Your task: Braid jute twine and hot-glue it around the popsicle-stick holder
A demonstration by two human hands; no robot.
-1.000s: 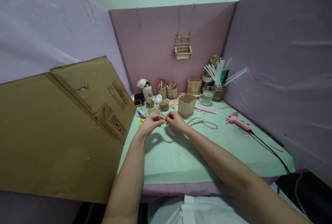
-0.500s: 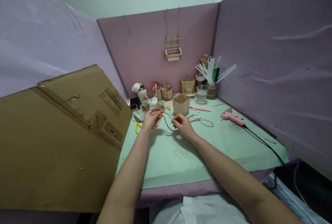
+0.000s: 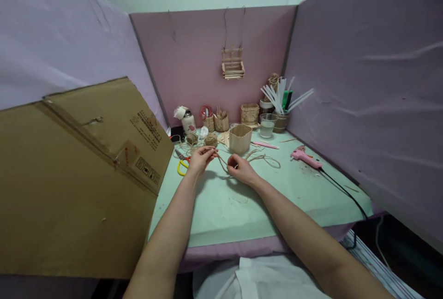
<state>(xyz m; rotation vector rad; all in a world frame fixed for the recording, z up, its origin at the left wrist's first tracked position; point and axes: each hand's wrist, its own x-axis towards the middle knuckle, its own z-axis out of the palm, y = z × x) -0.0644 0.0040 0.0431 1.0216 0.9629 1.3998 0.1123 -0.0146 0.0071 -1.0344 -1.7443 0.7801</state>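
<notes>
Brown twine (image 3: pixel 221 162) runs between my two hands above the front middle of the table. My left hand (image 3: pixel 202 158) pinches one part of it between thumb and fingertips. Curled closed, my right hand (image 3: pixel 241 170) grips the strands a little to the right and nearer to me. More twine trails from behind the right hand in loose loops (image 3: pixel 272 161) on the table. Just beyond the hands stands a wavy-rimmed wooden container (image 3: pixel 240 140). Balls of twine (image 3: pixel 211 140) lie behind my left hand, and scissors with yellow and red handles (image 3: pixel 182 166) lie left of it.
A pink glue gun (image 3: pixel 306 158) with a black cord lies on the right. Along the back stand a water cup (image 3: pixel 267 126), a bottle (image 3: pixel 188 122) and a pot of white sticks (image 3: pixel 281 121). A large cardboard sheet (image 3: pixel 79 188) leans at the left. A small wooden rack (image 3: pixel 233 64) hangs behind.
My right hand has drawn slightly closer to my left, and the twine between them hangs in a narrower loop. The whole view has shifted a little.
</notes>
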